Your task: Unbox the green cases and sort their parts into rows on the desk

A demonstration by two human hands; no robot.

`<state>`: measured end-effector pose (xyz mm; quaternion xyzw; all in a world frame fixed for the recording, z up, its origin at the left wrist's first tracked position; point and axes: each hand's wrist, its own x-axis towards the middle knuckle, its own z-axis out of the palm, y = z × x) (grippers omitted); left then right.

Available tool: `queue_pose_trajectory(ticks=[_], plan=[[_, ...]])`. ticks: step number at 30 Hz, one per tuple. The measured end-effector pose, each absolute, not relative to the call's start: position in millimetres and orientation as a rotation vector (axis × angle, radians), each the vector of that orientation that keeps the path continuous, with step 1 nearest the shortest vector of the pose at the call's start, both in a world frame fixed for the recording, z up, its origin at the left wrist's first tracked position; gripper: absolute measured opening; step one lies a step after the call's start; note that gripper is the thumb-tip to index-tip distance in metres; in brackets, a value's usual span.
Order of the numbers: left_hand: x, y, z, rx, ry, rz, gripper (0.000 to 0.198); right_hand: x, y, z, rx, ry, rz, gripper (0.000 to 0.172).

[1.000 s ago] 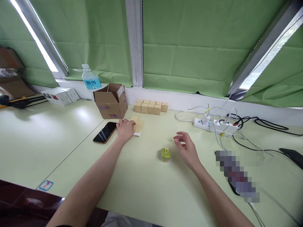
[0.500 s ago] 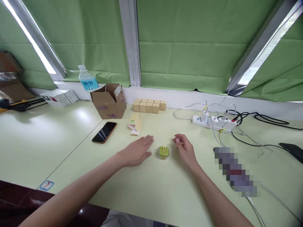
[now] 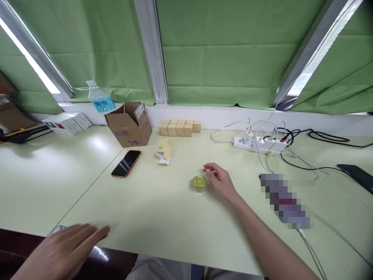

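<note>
A small green cube-shaped object [image 3: 199, 184] with a pale loop on top sits on the pale green table [image 3: 175, 217]. My right hand [image 3: 219, 179] rests just to its right, fingers curled loosely, thumb and forefinger near each other, holding nothing I can see. My left hand [image 3: 62, 249] is at the table's near edge, bottom left, fingers stretched out flat and motion-blurred, holding nothing. A small opened yellow carton [image 3: 163, 152] lies farther back, left of centre.
A phone [image 3: 126, 163] lies face up beside a brown cardboard box [image 3: 129, 124]. A row of small tan boxes [image 3: 180, 128] lines the wall. A water bottle [image 3: 98, 100], white boxes [image 3: 67, 123], a power strip [image 3: 258, 144] with tangled cables and another dark phone [image 3: 357, 175] are around.
My left hand let go of the yellow carton, swept past the green object and pulled back to the table's near edge. My right hand edged closer to the green object.
</note>
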<state>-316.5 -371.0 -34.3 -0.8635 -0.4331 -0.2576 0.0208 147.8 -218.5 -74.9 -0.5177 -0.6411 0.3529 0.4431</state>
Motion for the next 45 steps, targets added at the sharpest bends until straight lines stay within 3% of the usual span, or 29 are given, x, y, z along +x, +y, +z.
queue_pose_trajectory(ticks=[6,10,14,22,26,29,38,45], plan=[[-191,-296,-14,-2.724,-1.286,-0.816,0.055,152,-236,-64,-1.218,-1.914,0.958,0.054],[-115,-243,-21,-2.885,-1.512,-1.032,0.043,144,-237,-69,-1.339,-1.974,0.778,0.042],[-64,-205,-36,-3.1,-1.616,-1.259,0.027,141,-232,-73,-1.289,-1.829,0.827,0.037],[-37,-189,-49,-2.767,-1.75,-2.383,0.008,145,-220,-79,-1.389,-1.71,0.633,0.036],[-48,-174,-46,-2.231,-1.866,-3.025,0.02,149,-213,-84,-1.461,-1.634,0.632,0.036],[-60,-166,-48,-2.05,-2.104,-3.309,0.024,152,-209,-87,-1.461,-1.585,0.637,0.038],[-68,-164,-58,-1.942,-2.323,-3.42,0.013,152,-192,-90,-1.616,-1.67,0.33,0.047],[-73,-166,-56,-1.778,-2.373,-3.431,0.009,147,-144,-83,-1.75,-1.675,0.246,0.043]])
